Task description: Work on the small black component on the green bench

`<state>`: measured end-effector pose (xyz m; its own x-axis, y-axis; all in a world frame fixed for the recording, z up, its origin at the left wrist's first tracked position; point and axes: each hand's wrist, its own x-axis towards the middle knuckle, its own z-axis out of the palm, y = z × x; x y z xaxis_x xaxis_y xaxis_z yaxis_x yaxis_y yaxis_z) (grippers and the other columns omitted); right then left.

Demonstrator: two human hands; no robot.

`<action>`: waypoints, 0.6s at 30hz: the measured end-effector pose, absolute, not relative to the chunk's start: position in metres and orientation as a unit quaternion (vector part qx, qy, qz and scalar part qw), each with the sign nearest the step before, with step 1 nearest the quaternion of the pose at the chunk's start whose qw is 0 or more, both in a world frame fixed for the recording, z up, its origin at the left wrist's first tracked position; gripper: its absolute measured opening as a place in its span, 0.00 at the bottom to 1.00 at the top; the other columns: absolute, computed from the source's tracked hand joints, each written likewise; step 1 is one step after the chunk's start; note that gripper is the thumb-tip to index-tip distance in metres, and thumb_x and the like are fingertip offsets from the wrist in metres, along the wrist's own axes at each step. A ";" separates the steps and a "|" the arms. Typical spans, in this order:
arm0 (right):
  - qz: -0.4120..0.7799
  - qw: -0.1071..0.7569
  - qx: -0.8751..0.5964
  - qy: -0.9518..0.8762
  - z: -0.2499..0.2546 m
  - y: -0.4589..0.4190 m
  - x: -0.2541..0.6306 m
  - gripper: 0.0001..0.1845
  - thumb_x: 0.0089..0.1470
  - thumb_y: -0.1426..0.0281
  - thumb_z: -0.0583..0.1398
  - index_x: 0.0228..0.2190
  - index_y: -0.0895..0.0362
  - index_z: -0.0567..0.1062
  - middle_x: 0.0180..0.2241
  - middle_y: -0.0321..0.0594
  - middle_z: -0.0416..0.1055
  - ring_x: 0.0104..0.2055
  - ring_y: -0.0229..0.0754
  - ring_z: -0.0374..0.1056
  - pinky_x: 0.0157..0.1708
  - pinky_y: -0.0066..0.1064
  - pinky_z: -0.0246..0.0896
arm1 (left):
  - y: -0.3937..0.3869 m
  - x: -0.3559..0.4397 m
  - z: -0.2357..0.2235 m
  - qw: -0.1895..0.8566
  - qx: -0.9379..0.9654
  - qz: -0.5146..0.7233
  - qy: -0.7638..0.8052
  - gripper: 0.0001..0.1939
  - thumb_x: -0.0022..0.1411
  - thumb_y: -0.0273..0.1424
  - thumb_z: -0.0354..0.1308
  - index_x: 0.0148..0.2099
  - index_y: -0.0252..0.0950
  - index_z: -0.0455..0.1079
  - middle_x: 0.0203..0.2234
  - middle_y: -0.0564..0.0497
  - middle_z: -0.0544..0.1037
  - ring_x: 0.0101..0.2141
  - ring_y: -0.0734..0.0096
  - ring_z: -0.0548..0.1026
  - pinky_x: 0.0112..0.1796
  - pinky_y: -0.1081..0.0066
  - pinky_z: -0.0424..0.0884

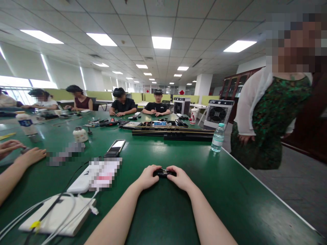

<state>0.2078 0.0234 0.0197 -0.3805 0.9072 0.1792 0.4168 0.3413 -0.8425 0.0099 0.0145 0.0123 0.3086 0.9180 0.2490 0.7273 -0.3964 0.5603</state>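
Observation:
My left hand (149,177) and my right hand (180,178) are close together over the green table (163,211). Between them is a small black rounded device (163,174) with a light, shiny part on top. My left fingers and thumb grip one end of it, and my right fingers and thumb grip the other. It rests on or just above the tabletop; I cannot tell which. The fingers cover both ends, and its exact kind does not show.
On the left lie a white power bank (79,178), a larger white box (58,217) with cables, and a phone (116,148). A water bottle (217,137) stands by the right edge, near black trays (189,136). A co-worker's hands (32,156) work at left; a person (270,112) stands right.

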 end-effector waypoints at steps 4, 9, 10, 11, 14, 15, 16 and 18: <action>0.356 0.334 -0.449 -0.748 0.021 0.023 0.208 0.18 0.42 0.74 0.59 0.39 0.55 0.73 0.41 0.40 0.73 0.45 0.44 0.68 0.49 0.37 0.59 | 0.014 0.010 0.012 0.183 0.784 0.278 0.524 0.27 0.47 0.22 0.51 0.52 0.36 0.66 0.45 0.48 0.73 0.46 0.62 0.69 0.50 0.65 0.63; 0.351 0.332 -0.454 -0.749 0.022 0.022 0.207 0.19 0.41 0.75 0.59 0.40 0.55 0.73 0.41 0.40 0.73 0.46 0.44 0.67 0.49 0.38 0.59 | 0.013 0.011 0.013 0.184 0.784 0.288 0.518 0.25 0.48 0.27 0.56 0.52 0.37 0.67 0.45 0.47 0.73 0.46 0.61 0.69 0.49 0.65 0.64; 0.349 0.331 -0.456 -0.749 0.022 0.022 0.207 0.19 0.41 0.75 0.59 0.40 0.55 0.73 0.41 0.40 0.73 0.46 0.45 0.67 0.49 0.38 0.59 | 0.013 0.011 0.014 0.182 0.785 0.288 0.517 0.24 0.49 0.29 0.57 0.51 0.37 0.67 0.45 0.47 0.73 0.46 0.60 0.69 0.49 0.65 0.64; 0.346 0.331 -0.456 -0.750 0.023 0.021 0.207 0.20 0.40 0.74 0.60 0.40 0.55 0.73 0.42 0.40 0.73 0.46 0.45 0.67 0.49 0.38 0.59 | 0.013 0.011 0.014 0.180 0.786 0.287 0.517 0.23 0.50 0.31 0.57 0.51 0.37 0.68 0.45 0.47 0.73 0.46 0.60 0.70 0.49 0.64 0.64; 0.338 0.334 -0.454 -0.753 0.023 0.020 0.206 0.21 0.40 0.73 0.61 0.40 0.56 0.73 0.42 0.42 0.72 0.46 0.45 0.67 0.50 0.38 0.59 | 0.012 0.011 0.015 0.175 0.791 0.281 0.515 0.20 0.52 0.32 0.57 0.49 0.36 0.69 0.43 0.47 0.73 0.45 0.61 0.70 0.48 0.64 0.64; 0.336 0.336 -0.454 -0.753 0.024 0.019 0.206 0.20 0.40 0.73 0.61 0.40 0.57 0.73 0.42 0.42 0.72 0.46 0.45 0.67 0.50 0.37 0.59 | 0.012 0.011 0.016 0.174 0.792 0.279 0.514 0.20 0.52 0.32 0.57 0.48 0.36 0.69 0.43 0.47 0.74 0.45 0.61 0.70 0.48 0.65 0.65; 0.335 0.339 -0.455 -0.752 0.024 0.019 0.205 0.20 0.40 0.72 0.61 0.40 0.57 0.74 0.42 0.42 0.73 0.46 0.45 0.67 0.50 0.37 0.59 | 0.012 0.011 0.016 0.174 0.794 0.278 0.513 0.19 0.52 0.32 0.57 0.48 0.36 0.70 0.42 0.47 0.74 0.44 0.62 0.70 0.47 0.65 0.65; 0.332 0.340 -0.457 -0.752 0.025 0.017 0.203 0.18 0.41 0.72 0.61 0.38 0.56 0.75 0.41 0.42 0.73 0.45 0.45 0.67 0.49 0.38 0.59 | 0.012 0.011 0.017 0.175 0.794 0.278 0.512 0.19 0.52 0.32 0.58 0.48 0.36 0.70 0.42 0.47 0.74 0.44 0.62 0.71 0.47 0.66 0.65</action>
